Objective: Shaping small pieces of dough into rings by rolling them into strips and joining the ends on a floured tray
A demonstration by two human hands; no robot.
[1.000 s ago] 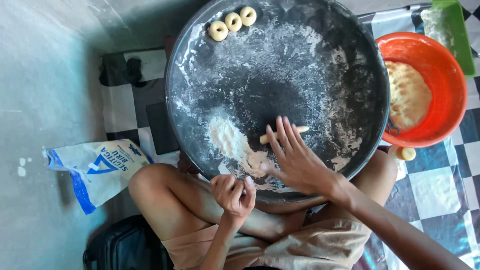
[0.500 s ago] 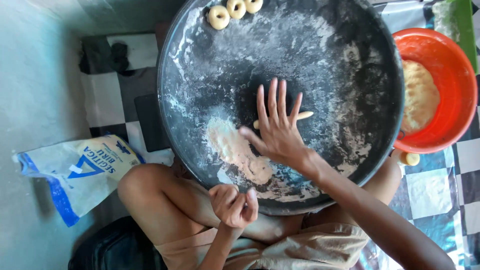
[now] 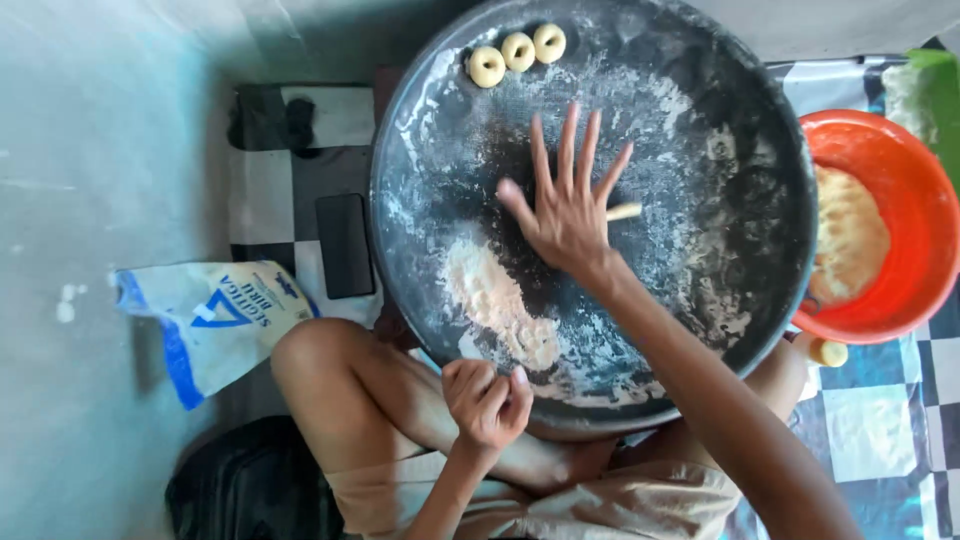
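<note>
Three dough rings point(image 3: 517, 52) are sitting at the far rim of the floured round black tray point(image 3: 740, 130). Spread wide and flat, the right hand point(image 3: 567, 205) is pressing a thin dough rope point(image 3: 624, 211) mid-tray, its grip gaping. Nearer, the left hand point(image 3: 487, 402) is curling over the knee; whether it is holding anything, I cannot tell. Right, an orange bowl point(image 3: 915, 190) is holding dough.

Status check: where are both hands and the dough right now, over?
Right hand flat, fingers spread, pressing the dough strip on the floured round tray. Left hand curled loosely near the tray's near rim. Three dough rings at the far edge, apart from the hand.
</note>
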